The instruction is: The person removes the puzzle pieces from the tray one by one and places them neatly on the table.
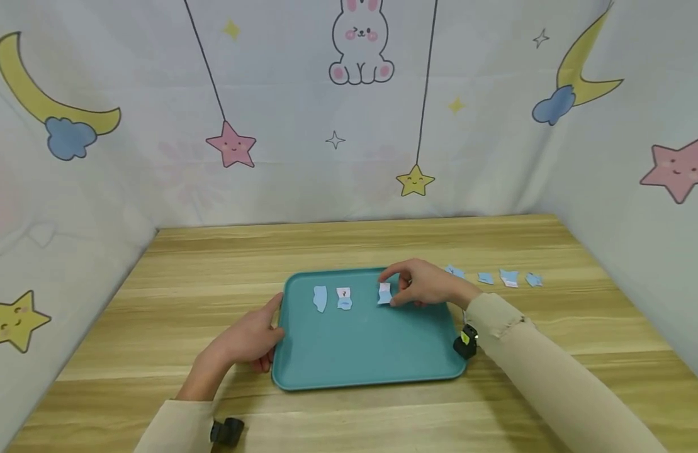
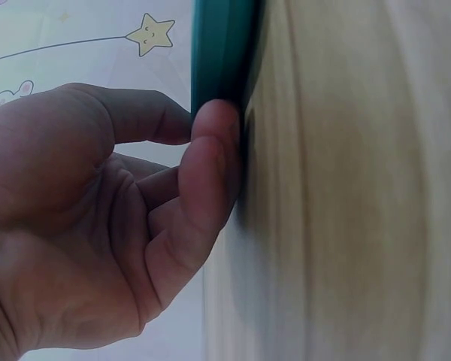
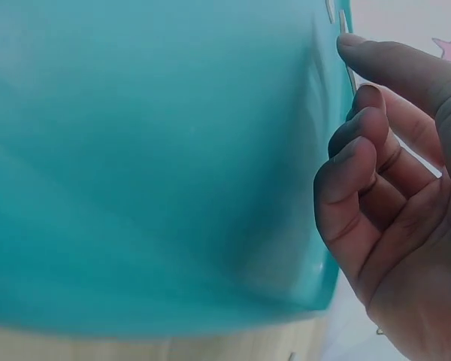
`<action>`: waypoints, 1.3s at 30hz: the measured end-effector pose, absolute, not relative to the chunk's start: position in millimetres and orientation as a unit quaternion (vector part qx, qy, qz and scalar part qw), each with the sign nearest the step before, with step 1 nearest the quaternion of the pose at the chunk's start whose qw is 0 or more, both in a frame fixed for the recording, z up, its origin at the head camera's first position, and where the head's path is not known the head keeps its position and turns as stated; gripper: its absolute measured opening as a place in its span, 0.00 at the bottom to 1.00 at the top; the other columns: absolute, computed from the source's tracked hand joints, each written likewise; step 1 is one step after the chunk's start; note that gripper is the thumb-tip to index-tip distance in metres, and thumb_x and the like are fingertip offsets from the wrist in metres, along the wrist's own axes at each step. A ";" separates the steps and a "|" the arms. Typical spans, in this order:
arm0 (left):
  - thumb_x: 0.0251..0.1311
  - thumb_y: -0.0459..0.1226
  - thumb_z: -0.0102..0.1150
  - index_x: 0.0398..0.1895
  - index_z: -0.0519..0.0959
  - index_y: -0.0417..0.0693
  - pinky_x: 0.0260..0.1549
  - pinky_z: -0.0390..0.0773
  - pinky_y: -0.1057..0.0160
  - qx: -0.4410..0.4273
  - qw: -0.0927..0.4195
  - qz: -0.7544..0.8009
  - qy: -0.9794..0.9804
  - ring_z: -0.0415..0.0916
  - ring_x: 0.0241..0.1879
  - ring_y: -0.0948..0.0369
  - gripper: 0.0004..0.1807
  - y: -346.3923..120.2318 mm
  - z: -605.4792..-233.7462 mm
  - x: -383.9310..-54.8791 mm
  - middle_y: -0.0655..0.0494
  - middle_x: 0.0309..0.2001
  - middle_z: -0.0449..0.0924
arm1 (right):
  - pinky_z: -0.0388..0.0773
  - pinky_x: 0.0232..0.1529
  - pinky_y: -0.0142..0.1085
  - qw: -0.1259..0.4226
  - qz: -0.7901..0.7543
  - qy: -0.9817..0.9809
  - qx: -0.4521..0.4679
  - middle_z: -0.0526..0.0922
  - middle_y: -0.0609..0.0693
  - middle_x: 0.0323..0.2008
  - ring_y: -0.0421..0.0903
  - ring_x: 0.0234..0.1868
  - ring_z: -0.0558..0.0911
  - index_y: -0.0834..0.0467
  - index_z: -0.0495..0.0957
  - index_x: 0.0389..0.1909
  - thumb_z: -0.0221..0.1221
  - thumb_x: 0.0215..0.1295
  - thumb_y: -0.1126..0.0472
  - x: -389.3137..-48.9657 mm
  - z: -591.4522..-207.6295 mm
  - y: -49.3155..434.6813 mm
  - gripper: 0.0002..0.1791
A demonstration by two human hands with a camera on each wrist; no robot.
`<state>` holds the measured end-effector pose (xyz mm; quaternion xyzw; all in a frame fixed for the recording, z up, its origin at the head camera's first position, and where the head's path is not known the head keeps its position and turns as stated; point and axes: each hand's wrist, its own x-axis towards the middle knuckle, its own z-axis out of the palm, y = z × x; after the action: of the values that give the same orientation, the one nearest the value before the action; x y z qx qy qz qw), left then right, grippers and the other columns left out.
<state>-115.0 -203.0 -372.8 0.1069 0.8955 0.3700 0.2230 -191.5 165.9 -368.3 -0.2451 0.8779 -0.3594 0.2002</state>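
Observation:
A shallow teal tray point(image 1: 371, 346) lies on the wooden table. My left hand point(image 1: 252, 336) holds its left edge, thumb and fingers at the rim; the left wrist view shows fingertips point(image 2: 214, 124) against the tray's side. Over the tray's upper right part, my right hand point(image 1: 425, 282) pinches a torn light-blue and white paper piece point(image 1: 385, 293) between thumb and index finger. That piece shows edge-on as a thin strip point(image 3: 351, 78) in the right wrist view, the other fingers curled. Further left in the tray lie a plain blue paper piece point(image 1: 320, 299) and a blue-and-white one point(image 1: 344, 299) with a small printed mark.
Right of the tray, several torn paper pieces lie in a row on the table point(image 1: 552, 340), among them a blue-and-white one point(image 1: 509, 278) and a small one point(image 1: 534, 279). One piece point(image 1: 454, 271) sits just behind my right wrist. A printed cloth point(image 1: 303, 107) hangs behind the table.

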 end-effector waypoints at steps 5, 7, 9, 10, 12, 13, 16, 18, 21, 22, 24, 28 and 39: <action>0.72 0.30 0.47 0.85 0.40 0.33 0.14 0.82 0.58 0.105 0.224 0.372 0.895 0.76 0.11 0.60 0.43 -203.3 -372.3 -113.1 0.49 0.16 0.77 | 0.69 0.23 0.35 0.201 -0.365 0.875 -0.247 0.74 0.46 0.21 0.42 0.17 0.69 0.58 0.81 0.65 0.71 0.66 0.62 -187.1 -366.6 170.6 0.26; 0.72 0.30 0.47 0.85 0.40 0.33 0.14 0.82 0.58 0.104 0.224 0.372 0.895 0.76 0.11 0.60 0.43 -203.7 -372.9 -112.7 0.49 0.16 0.76 | 0.69 0.23 0.35 0.201 -0.367 0.874 -0.249 0.74 0.46 0.21 0.42 0.17 0.69 0.58 0.81 0.65 0.71 0.66 0.62 -185.6 -365.9 172.7 0.27; 0.72 0.30 0.47 0.85 0.40 0.33 0.14 0.82 0.58 0.104 0.224 0.372 0.895 0.76 0.11 0.60 0.43 -204.0 -373.8 -112.6 0.49 0.16 0.76 | 0.69 0.23 0.35 0.201 -0.367 0.873 -0.250 0.74 0.46 0.21 0.42 0.17 0.69 0.58 0.80 0.66 0.71 0.66 0.61 -183.9 -364.6 174.8 0.27; 0.73 0.30 0.47 0.85 0.40 0.34 0.14 0.82 0.58 0.103 0.224 0.372 0.895 0.76 0.11 0.60 0.43 -204.2 -374.2 -112.6 0.49 0.16 0.76 | 0.70 0.24 0.35 0.200 -0.366 0.873 -0.251 0.74 0.46 0.21 0.42 0.17 0.69 0.58 0.80 0.66 0.71 0.66 0.61 -183.2 -364.3 176.0 0.27; 0.73 0.30 0.47 0.85 0.40 0.34 0.14 0.82 0.58 0.104 0.224 0.372 0.895 0.76 0.11 0.60 0.43 -204.4 -374.7 -112.6 0.49 0.16 0.76 | 0.70 0.24 0.35 0.197 -0.366 0.874 -0.252 0.74 0.46 0.21 0.42 0.17 0.69 0.58 0.80 0.66 0.71 0.66 0.61 -181.7 -363.3 178.2 0.27; 0.73 0.30 0.47 0.85 0.40 0.34 0.14 0.82 0.58 0.104 0.224 0.372 0.895 0.76 0.11 0.60 0.43 -204.4 -374.9 -112.7 0.49 0.16 0.76 | 0.71 0.24 0.35 0.197 -0.365 0.874 -0.252 0.74 0.46 0.21 0.42 0.17 0.69 0.57 0.80 0.66 0.71 0.66 0.60 -180.6 -362.5 179.2 0.27; 0.73 0.30 0.47 0.85 0.40 0.34 0.14 0.82 0.58 0.106 0.225 0.372 0.894 0.76 0.11 0.60 0.43 -204.3 -375.0 -113.0 0.49 0.16 0.77 | 0.71 0.24 0.34 0.193 -0.366 0.875 -0.250 0.74 0.46 0.21 0.42 0.18 0.69 0.57 0.80 0.66 0.71 0.66 0.60 -177.3 -360.3 182.0 0.28; 0.73 0.30 0.47 0.85 0.40 0.34 0.14 0.82 0.58 0.108 0.225 0.372 0.894 0.76 0.11 0.60 0.43 -204.1 -374.8 -113.3 0.49 0.16 0.77 | 0.71 0.25 0.33 0.189 -0.364 0.878 -0.248 0.74 0.46 0.21 0.42 0.20 0.69 0.57 0.80 0.66 0.71 0.66 0.60 -174.6 -357.9 183.6 0.28; 0.72 0.30 0.47 0.85 0.40 0.34 0.14 0.82 0.58 0.108 0.224 0.370 0.895 0.76 0.11 0.60 0.43 -203.7 -374.3 -113.9 0.49 0.16 0.77 | 0.71 0.27 0.33 0.180 -0.358 0.883 -0.247 0.74 0.45 0.22 0.42 0.23 0.70 0.57 0.80 0.66 0.71 0.65 0.60 -170.7 -354.5 186.9 0.28; 0.72 0.30 0.47 0.85 0.40 0.34 0.14 0.82 0.58 0.108 0.224 0.370 0.895 0.76 0.11 0.60 0.43 -203.5 -374.1 -114.1 0.49 0.16 0.77 | 0.71 0.27 0.33 0.177 -0.356 0.884 -0.247 0.73 0.45 0.22 0.42 0.23 0.70 0.57 0.80 0.66 0.71 0.65 0.60 -169.6 -353.4 188.3 0.28; 0.72 0.30 0.47 0.85 0.40 0.34 0.14 0.82 0.58 0.109 0.223 0.369 0.896 0.76 0.12 0.59 0.43 -203.3 -373.7 -114.4 0.49 0.16 0.76 | 0.71 0.28 0.33 0.172 -0.354 0.885 -0.249 0.73 0.45 0.22 0.43 0.24 0.71 0.57 0.80 0.66 0.71 0.66 0.60 -167.3 -351.3 191.6 0.28; 0.72 0.30 0.46 0.85 0.39 0.33 0.14 0.82 0.58 0.109 0.224 0.370 0.895 0.76 0.12 0.59 0.43 -202.8 -372.7 -114.5 0.49 0.16 0.76 | 0.71 0.29 0.33 0.166 -0.356 0.884 -0.253 0.73 0.45 0.23 0.42 0.25 0.70 0.58 0.80 0.67 0.71 0.66 0.60 -164.0 -349.7 200.4 0.28; 0.72 0.30 0.46 0.85 0.40 0.33 0.14 0.82 0.59 0.109 0.226 0.367 0.896 0.76 0.12 0.59 0.43 -201.2 -370.8 -114.4 0.50 0.16 0.76 | 0.73 0.30 0.32 0.150 -0.360 0.886 -0.251 0.74 0.45 0.24 0.39 0.25 0.70 0.60 0.80 0.66 0.70 0.67 0.62 -153.2 -348.7 230.7 0.27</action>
<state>-114.4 -201.2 -370.8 0.1086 0.8959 0.3666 0.2261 -153.2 230.7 -348.7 -0.2506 0.8862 -0.3597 0.1496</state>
